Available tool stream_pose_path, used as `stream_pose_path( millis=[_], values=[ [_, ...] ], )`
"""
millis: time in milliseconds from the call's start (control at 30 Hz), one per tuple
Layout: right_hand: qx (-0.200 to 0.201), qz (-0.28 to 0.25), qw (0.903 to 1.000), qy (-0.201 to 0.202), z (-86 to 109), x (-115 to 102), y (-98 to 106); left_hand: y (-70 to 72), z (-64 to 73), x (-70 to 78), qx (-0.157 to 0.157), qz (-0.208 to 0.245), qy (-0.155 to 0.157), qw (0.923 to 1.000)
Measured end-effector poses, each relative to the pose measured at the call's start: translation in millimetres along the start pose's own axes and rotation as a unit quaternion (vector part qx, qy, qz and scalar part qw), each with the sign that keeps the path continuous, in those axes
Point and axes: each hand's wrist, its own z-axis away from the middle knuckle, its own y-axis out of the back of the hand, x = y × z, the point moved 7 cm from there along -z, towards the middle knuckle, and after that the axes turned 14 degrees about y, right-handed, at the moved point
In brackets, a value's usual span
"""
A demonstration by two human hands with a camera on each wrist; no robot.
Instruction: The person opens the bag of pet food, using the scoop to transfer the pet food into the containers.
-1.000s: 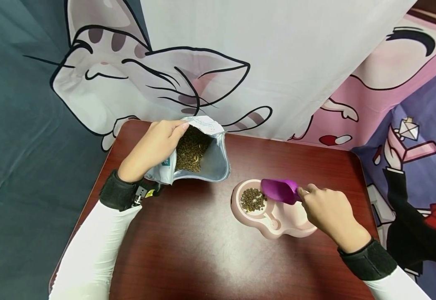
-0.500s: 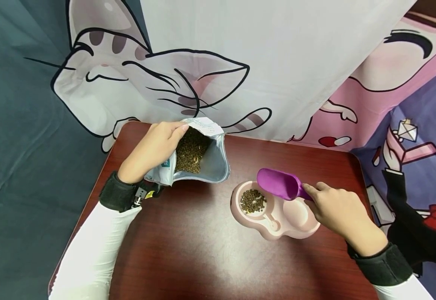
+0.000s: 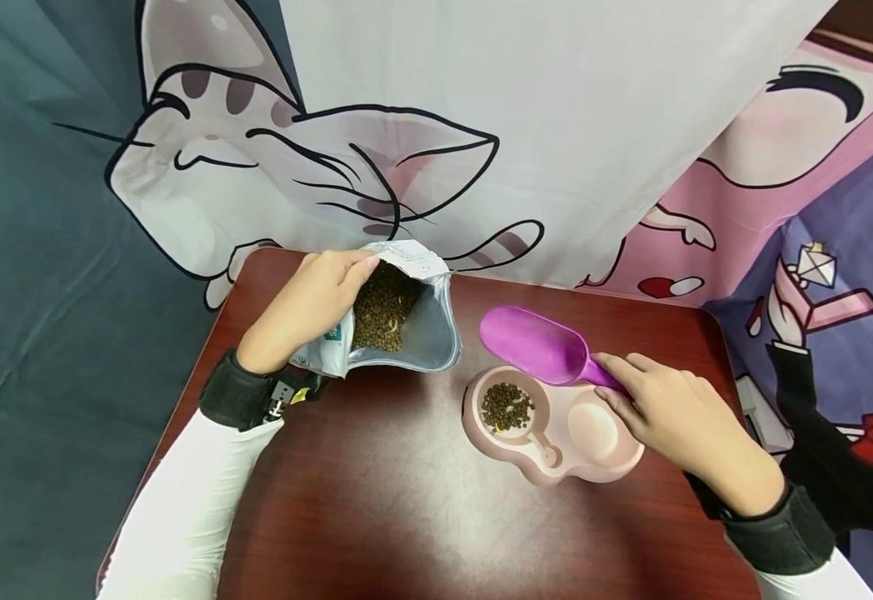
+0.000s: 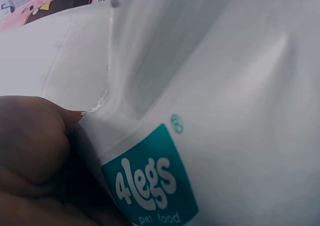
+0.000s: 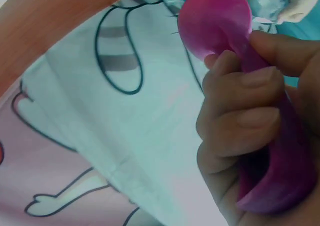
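My left hand [image 3: 316, 300] grips the edge of an opened pet food bag [image 3: 444, 329], thumb at the rim. Brown kibble [image 3: 382, 312] fills the part of the bag that shows. In the left wrist view the bag's white front [image 4: 240, 126] has a teal "4Legs pet food" label. My right hand [image 3: 676, 417] holds a purple scoop [image 3: 537, 343] by its handle, fingers wrapped round it in the right wrist view. The scoop's bowl shows no kibble and overlaps the back of a pink double pet bowl [image 3: 515, 457]. Kibble [image 3: 506, 406] lies in the bowl's left compartment; its right compartment [image 3: 594, 429] is bare.
Everything stands on a dark red-brown wooden table [image 3: 376, 500] with rounded corners. A cloth backdrop [image 3: 556, 125] with cartoon cats hangs right behind the table's far edge. The bag is at the back left, the double bowl to its right.
The scoop has lifted off the left compartment and moved left and back toward the bag, turning its hollow side into view. My left hand and the bag stay in place.
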Motion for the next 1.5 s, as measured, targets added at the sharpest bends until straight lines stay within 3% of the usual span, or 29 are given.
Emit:
stream_pose_path(
  millis=[333,700,1033,1500],
  values=[
    [0.045,-0.007,0.9980,0.044,-10.1,-17.0,21.5,-4.2,-1.8,2.8,0.000,-0.002,-0.006,1.0000],
    [0.056,-0.004,0.9958,0.072,-21.4,-33.8,24.2,-5.7,-0.2,2.4,-0.007,-0.008,-0.002,0.9999],
    [0.004,0.017,0.9948,0.101,-49.6,-51.1,19.2,-4.5,-1.8,2.7,0.006,-0.011,-0.005,0.9999],
    [-0.083,0.029,0.9929,0.079,-98.4,-59.7,5.5,-6.5,-0.7,2.8,0.004,-0.015,-0.012,0.9998]
  ],
)
